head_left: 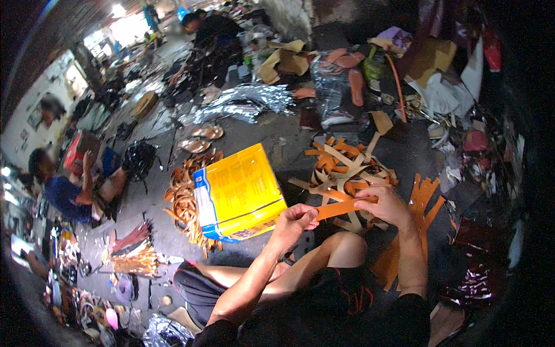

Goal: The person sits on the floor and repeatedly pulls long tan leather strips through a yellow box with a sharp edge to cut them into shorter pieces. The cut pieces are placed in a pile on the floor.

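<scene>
An orange leather-like strip [336, 209] stretches between my two hands above my crossed legs. My left hand [296, 224] pinches its left end between thumb and fingers. At the other end my right hand [384, 205] has its fingers closed on the strip. Just left of my left hand stands a yellow and blue box [243, 191]. Beyond my hands lies a tangled heap of orange and tan strips [347, 168]. Longer flat orange strips [421, 202] lie beside my right forearm, which partly covers them.
Curled brown strips [188, 185] are piled left of the box. Farther off lie sandals [202, 139], a silvery strip bundle [245, 101] and a plastic-wrapped stack [335, 87]. A person in blue [69, 194] sits at the left; another person [214, 34] is at the back.
</scene>
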Demonstrator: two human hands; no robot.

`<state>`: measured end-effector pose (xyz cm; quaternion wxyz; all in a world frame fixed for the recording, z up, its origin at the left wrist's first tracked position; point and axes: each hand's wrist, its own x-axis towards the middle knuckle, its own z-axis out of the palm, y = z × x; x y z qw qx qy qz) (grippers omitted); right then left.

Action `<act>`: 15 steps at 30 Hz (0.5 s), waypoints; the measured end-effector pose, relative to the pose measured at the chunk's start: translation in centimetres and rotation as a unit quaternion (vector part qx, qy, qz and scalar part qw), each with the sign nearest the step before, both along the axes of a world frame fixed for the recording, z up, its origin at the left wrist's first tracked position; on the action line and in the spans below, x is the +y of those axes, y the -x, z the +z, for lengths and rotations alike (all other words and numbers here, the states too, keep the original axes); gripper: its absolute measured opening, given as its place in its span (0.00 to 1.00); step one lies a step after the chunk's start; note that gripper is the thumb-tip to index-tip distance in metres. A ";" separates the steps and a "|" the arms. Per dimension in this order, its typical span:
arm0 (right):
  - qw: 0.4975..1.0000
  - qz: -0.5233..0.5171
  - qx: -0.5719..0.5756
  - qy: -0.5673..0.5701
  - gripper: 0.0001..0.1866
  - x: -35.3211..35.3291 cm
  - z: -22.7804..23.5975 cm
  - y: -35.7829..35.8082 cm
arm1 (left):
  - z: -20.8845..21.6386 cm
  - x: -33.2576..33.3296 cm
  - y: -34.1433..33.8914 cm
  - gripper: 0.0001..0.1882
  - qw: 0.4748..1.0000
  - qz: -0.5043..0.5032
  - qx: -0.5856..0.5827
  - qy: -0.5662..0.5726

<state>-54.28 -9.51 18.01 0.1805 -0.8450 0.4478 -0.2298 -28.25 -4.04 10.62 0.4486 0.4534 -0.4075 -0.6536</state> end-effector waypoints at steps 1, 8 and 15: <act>0.996 -0.007 0.013 0.091 0.17 0.1 -0.3 -0.9 | -0.6 0.1 0.0 0.12 1.000 0.007 0.002 -0.002; 0.984 -0.038 -0.135 -0.109 0.17 3.7 -4.7 -6.6 | -3.0 0.4 2.8 0.10 0.994 0.022 0.106 0.021; 0.915 -0.020 -0.291 -0.280 0.08 4.3 -7.8 -5.0 | -0.6 2.3 2.7 0.07 0.932 0.038 -0.262 0.248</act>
